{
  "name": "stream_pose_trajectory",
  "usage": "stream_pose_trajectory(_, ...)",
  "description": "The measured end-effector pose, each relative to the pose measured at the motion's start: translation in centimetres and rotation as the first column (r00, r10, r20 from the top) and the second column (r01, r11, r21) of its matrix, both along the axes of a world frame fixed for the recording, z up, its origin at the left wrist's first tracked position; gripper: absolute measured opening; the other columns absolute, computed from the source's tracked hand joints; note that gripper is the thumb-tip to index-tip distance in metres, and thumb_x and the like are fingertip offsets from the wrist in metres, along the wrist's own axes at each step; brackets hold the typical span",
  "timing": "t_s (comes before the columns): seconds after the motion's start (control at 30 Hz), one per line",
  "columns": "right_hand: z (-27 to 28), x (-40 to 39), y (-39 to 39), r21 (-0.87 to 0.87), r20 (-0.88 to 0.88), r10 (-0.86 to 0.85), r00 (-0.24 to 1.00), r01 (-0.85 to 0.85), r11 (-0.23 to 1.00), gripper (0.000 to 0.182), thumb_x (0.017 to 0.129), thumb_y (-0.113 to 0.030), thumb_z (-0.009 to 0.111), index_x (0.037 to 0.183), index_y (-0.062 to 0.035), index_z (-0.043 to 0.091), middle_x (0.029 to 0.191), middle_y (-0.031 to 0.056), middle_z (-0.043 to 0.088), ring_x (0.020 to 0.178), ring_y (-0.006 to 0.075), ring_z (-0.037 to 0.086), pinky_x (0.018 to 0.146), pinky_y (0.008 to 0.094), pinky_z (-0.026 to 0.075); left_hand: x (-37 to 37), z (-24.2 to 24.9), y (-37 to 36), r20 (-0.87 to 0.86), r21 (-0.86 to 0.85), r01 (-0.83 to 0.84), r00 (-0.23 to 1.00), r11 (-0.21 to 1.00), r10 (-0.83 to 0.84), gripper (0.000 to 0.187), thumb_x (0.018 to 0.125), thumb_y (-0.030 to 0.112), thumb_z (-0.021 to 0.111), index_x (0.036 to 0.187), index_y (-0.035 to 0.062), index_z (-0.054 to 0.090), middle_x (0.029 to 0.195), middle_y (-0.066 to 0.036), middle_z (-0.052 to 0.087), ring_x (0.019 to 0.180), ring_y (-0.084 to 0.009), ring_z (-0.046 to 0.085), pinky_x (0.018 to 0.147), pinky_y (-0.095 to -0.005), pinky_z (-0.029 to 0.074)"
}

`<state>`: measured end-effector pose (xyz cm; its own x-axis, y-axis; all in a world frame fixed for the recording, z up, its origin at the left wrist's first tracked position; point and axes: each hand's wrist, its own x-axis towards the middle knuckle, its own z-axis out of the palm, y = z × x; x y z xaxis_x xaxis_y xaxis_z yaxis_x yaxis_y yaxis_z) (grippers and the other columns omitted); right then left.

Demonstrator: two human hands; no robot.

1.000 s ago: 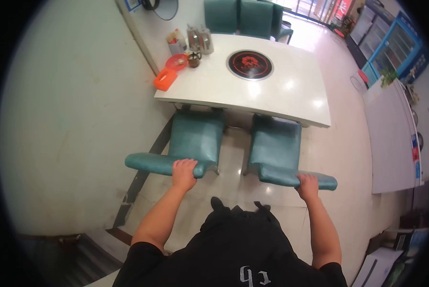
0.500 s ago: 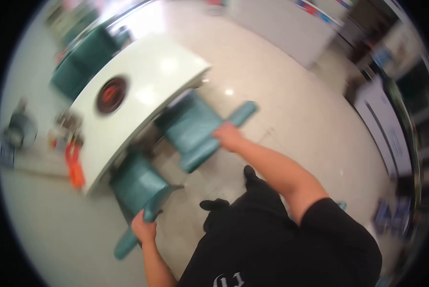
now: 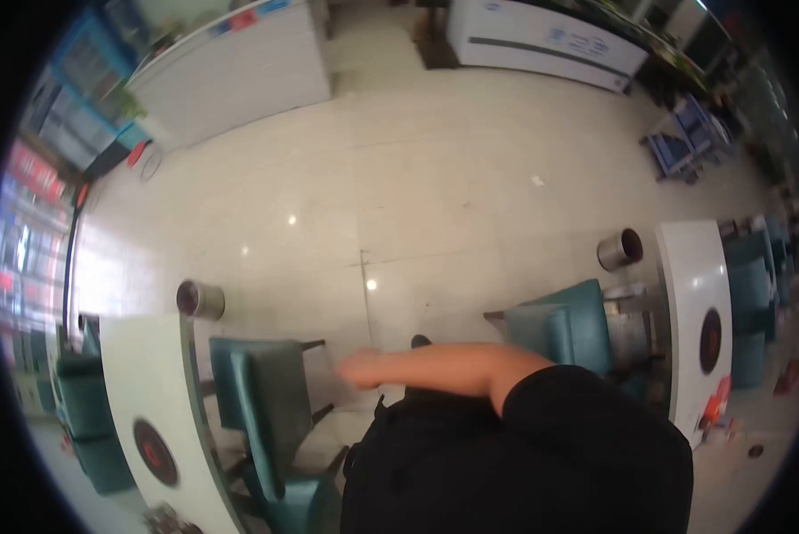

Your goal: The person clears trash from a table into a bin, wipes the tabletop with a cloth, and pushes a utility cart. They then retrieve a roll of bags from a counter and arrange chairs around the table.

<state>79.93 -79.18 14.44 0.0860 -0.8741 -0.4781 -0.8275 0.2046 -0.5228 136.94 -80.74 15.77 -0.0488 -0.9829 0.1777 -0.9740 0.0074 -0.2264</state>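
Note:
My right hand (image 3: 361,368) reaches across in front of my body, smeared by motion, so its fingers do not show clearly. It is apart from any chair. Nearest to it, on the left, stands a green chair (image 3: 261,405) with dark legs, drawn up at a white table (image 3: 123,374). Behind that one, closer to me, part of another green chair (image 3: 294,503) shows. My left hand is out of view.
A metal bin (image 3: 201,301) stands by the left table, another bin (image 3: 619,250) by the right table (image 3: 689,294). A green chair (image 3: 564,329) is at my right. Farther off are a white counter (image 3: 239,80), a white cabinet (image 3: 542,44) and a blue cart (image 3: 684,142).
Both hands held green chair backs before; the right is now off them and the left has gone out of view. My view has swung right, across the open floor.

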Motion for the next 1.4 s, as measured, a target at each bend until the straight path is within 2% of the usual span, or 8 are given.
stream_pose_trajectory(0.33,-1.8,-24.1,24.8,0.114,-0.220,-0.785,0.580,0.814,0.569,0.030,0.083,-0.027,0.061,0.102,-0.0049,0.067,0.101,0.0194,0.069,0.096,0.0378,0.066,0.080,0.0495,0.054,-33.3,-6.1,-11.6,-0.456,0.738,0.597,0.785,0.315,-0.419,0.043,0.081,0.021,0.071,0.116,-0.0010,0.065,0.107,-0.019,0.070,0.093,-0.0318,0.070,0.085,-0.0414,0.053)
stream_pose_trajectory(0.6,-9.7,-24.1,35.3,0.320,-0.248,-0.885,0.394,0.896,0.309,0.032,0.083,-0.028,0.060,0.092,-0.0012,0.072,0.096,0.0230,0.070,0.092,0.0389,0.068,0.082,0.0490,0.053,-64.7,-6.9,-18.2,-0.720,0.693,0.714,0.693,0.100,0.044,0.043,0.086,0.022,0.067,0.117,-0.0076,0.063,0.100,-0.018,0.072,0.083,-0.0212,0.071,0.077,-0.0313,0.055)
stream_pose_trajectory(0.77,-11.3,-21.6,37.3,0.356,-0.290,-0.943,0.165,0.933,0.054,0.040,0.087,-0.039,0.060,0.095,-0.0026,0.074,0.096,0.0226,0.070,0.094,0.0399,0.067,0.084,0.0511,0.052,-76.9,-10.1,-24.0,-0.338,0.857,0.514,0.516,-0.032,-0.787,0.052,0.083,0.038,0.066,0.121,0.0022,0.064,0.114,-0.017,0.070,0.108,-0.0301,0.066,0.095,-0.0399,0.051)
stream_pose_trajectory(0.87,-12.3,-22.3,35.8,0.263,-0.221,-0.879,0.422,0.894,0.363,0.042,0.087,-0.042,0.061,0.094,-0.0019,0.074,0.096,0.0229,0.070,0.096,0.0405,0.066,0.085,0.0516,0.052,-86.1,-11.1,-25.6,-0.290,0.899,0.430,0.446,-0.081,-0.847,0.055,0.083,0.044,0.067,0.123,0.0062,0.064,0.119,-0.016,0.068,0.117,-0.0324,0.061,0.102,-0.0415,0.047)
stream_pose_trajectory(1.03,-11.6,-25.4,30.3,0.201,-0.161,-0.960,-0.231,0.944,-0.261,0.040,0.085,-0.036,0.061,0.106,-0.0040,0.073,0.107,0.0203,0.070,0.100,0.0382,0.066,0.089,0.0464,0.053,-103.2,-10.5,-24.1,-0.343,0.825,0.542,0.253,-0.162,-0.905,0.051,0.082,0.039,0.069,0.121,0.0061,0.064,0.117,-0.017,0.068,0.115,-0.0328,0.062,0.100,-0.0418,0.049)
stream_pose_trajectory(1.2,-11.2,-35.0,31.8,0.193,-0.104,-0.916,-0.388,0.895,-0.402,0.039,0.083,-0.036,0.064,0.107,-0.0069,0.074,0.107,0.0196,0.070,0.104,0.0372,0.066,0.093,0.0448,0.051,-118.9,-12.0,-18.7,-0.445,0.755,0.637,0.320,-0.158,-0.836,0.045,0.081,0.035,0.070,0.114,0.0041,0.068,0.111,-0.020,0.070,0.106,-0.0349,0.065,0.093,-0.0422,0.052)
stream_pose_trajectory(1.37,-14.7,-45.9,41.1,0.344,-0.107,-0.980,-0.169,0.918,-0.196,0.039,0.090,-0.042,0.058,0.091,-0.0058,0.073,0.096,0.0165,0.071,0.096,0.0372,0.066,0.086,0.0481,0.051,-131.3,-14.9,-11.7,-0.455,0.712,0.580,-0.048,-0.396,-0.889,0.047,0.082,0.037,0.068,0.118,0.0057,0.066,0.112,-0.018,0.070,0.111,-0.0331,0.064,0.097,-0.0412,0.050)
stream_pose_trajectory(1.4,-15.1,-47.8,43.0,0.398,-0.158,-0.981,-0.117,0.901,-0.172,0.038,0.090,-0.041,0.059,0.091,-0.0066,0.073,0.096,0.0159,0.071,0.095,0.0370,0.066,0.086,0.0480,0.051,-132.7,-11.5,-8.9,-0.422,0.767,0.564,0.086,-0.305,-0.902,0.048,0.082,0.038,0.069,0.117,0.0054,0.066,0.113,-0.018,0.069,0.111,-0.0330,0.064,0.097,-0.0410,0.050)
